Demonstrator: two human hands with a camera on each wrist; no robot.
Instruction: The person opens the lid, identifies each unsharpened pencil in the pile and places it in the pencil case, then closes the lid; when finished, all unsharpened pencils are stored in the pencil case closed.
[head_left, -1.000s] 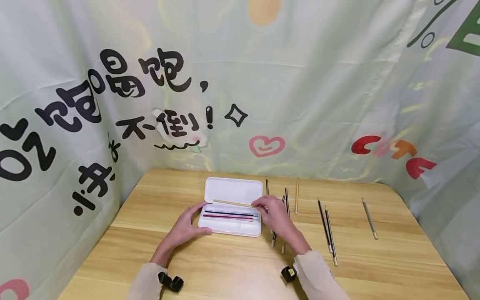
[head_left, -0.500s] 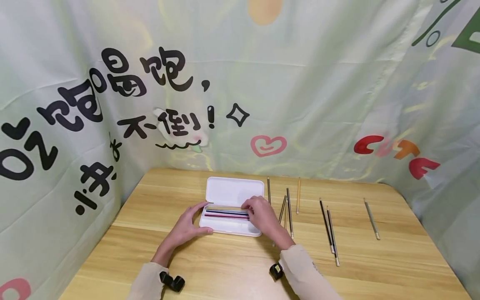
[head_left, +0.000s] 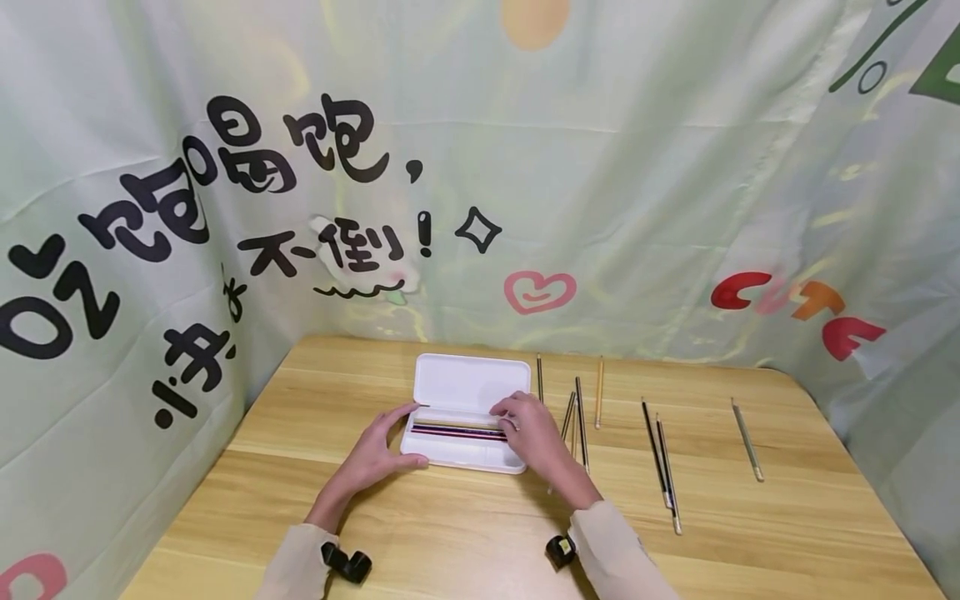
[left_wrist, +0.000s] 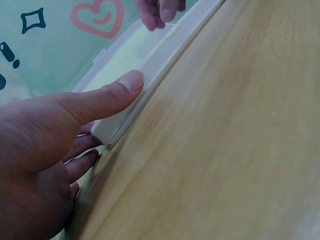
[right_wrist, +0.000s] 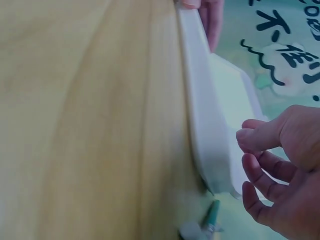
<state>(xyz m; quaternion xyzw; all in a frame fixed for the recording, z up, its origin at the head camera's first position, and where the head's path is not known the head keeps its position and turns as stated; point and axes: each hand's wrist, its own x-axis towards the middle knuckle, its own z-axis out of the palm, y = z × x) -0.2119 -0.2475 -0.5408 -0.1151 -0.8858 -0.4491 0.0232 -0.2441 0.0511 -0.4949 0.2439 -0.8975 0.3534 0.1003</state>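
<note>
We see the white box (head_left: 450, 454) on the surface (head_left: 427, 542), left of the middle and towards the far edge, its lid (head_left: 471, 379) folded back on the far side. Inside it we can pick out 3 pencils (head_left: 457, 432), 1 yellow, 1 dark and 1 red, lying side by side and roughly in line with the surface's far edge.

The left grip (head_left: 375, 450) holds the box by its left end: the thumb (left_wrist: 115, 95) lies against the near wall, the other fingers round the end. The right grip (head_left: 534, 429) hangs over the box's right end, fingers loosely bent (we find nothing between them in the right wrist view). Whether its fingertips touch the box or the pencils, we cannot tell.

Just right of the box, a bunch of loose pencils (head_left: 582, 425) lies partly behind the right grip. A yellow pencil (head_left: 599, 392) lies near the far edge. Farther over we have 2 dark pencils (head_left: 656, 452) close together, then 1 grey pencil (head_left: 747, 439), nearest the surface's right edge.

Behind the far edge hangs a pale cloth (head_left: 637, 192) with black characters (head_left: 356, 246) and a pink heart (head_left: 514, 292).
</note>
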